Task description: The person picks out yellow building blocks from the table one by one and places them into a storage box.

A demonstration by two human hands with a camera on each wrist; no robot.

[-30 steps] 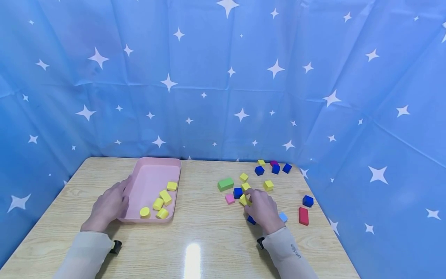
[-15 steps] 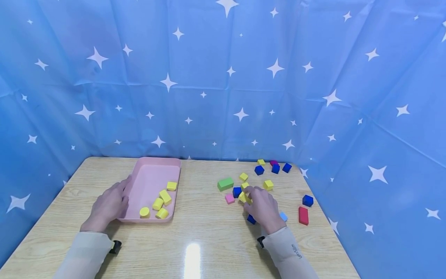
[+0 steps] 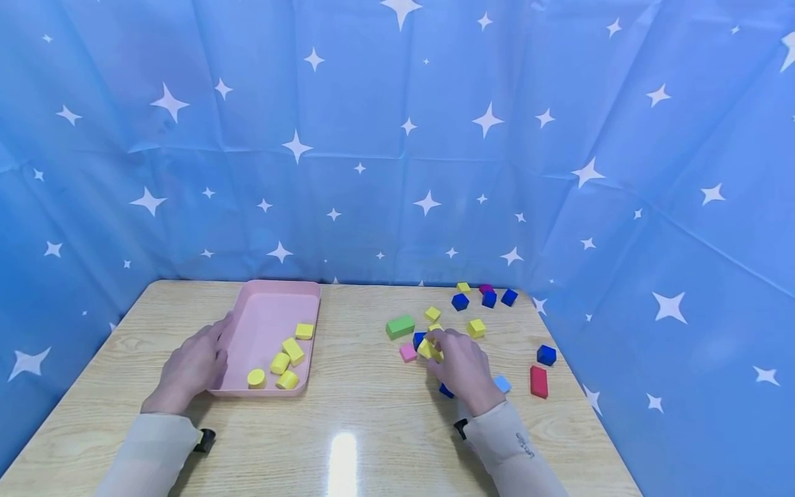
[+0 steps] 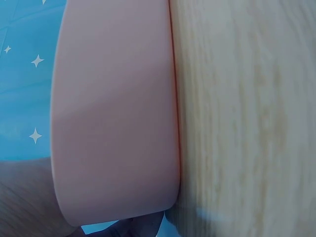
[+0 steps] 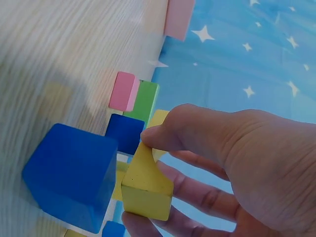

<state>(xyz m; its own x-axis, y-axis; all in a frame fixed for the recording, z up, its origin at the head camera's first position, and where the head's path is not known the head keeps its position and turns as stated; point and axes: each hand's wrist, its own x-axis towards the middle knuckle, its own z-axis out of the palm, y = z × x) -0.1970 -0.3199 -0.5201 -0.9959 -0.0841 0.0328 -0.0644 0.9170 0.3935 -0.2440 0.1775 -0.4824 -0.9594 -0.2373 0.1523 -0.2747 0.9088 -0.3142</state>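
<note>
My right hand (image 3: 461, 366) pinches a yellow arch block (image 5: 145, 195) between thumb and fingers; the right wrist view shows its curved notch. Another yellow block (image 5: 159, 118) is partly hidden behind the thumb. Close by are a blue cube (image 3: 419, 340), a pink block (image 3: 408, 353) and a green block (image 3: 400, 327). A second blue cube (image 5: 71, 175) looms large below the hand in the right wrist view. My left hand (image 3: 194, 364) rests at the left side of the pink tray (image 3: 263, 304), its fingers along the rim. Several yellow blocks (image 3: 293, 351) lie inside the tray's right half.
A red block (image 3: 539, 382) and a blue cube (image 3: 546, 355) lie near the table's right edge. Several blue cubes (image 3: 460, 301) and a yellow cube (image 3: 464, 288) sit at the back. A light blue block (image 3: 502, 384) is beside the right wrist. A star-patterned curtain (image 3: 397, 152) hangs behind.
My right hand has shifted slightly left with the yellow arch block, covering more of the blue cube beside it. The left hand stays at the tray.
</note>
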